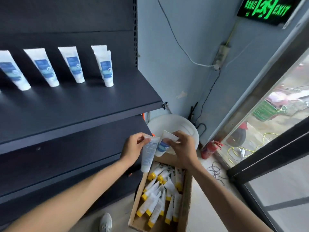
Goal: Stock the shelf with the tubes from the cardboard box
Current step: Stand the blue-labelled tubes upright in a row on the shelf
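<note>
Dark shelf (100, 104) upper left carries a row of white tubes (71, 64) with blue labels, standing cap-down and tilted, the rightmost one (107, 69) with another tube close behind it. Lower shelf boards under it are bare and dark. Left hand (133, 148) in mid frame pinches the crimped top end of a white tube (148, 154), which hangs cap-down with its printed back facing the camera, just above the box. Right hand (182, 146) beside it grips a second white tube (163, 146) with a blue label by its flat top end; the two tubes touch or nearly touch, can't tell which. Cardboard box (186, 198) on the floor below both hands, open, full of white tubes with yellow caps (155, 198) lying jumbled. White round tub (184, 126) behind the hands, red fire extinguisher (209, 149) by the wall corner, green exit sign (265, 9) top right.
</note>
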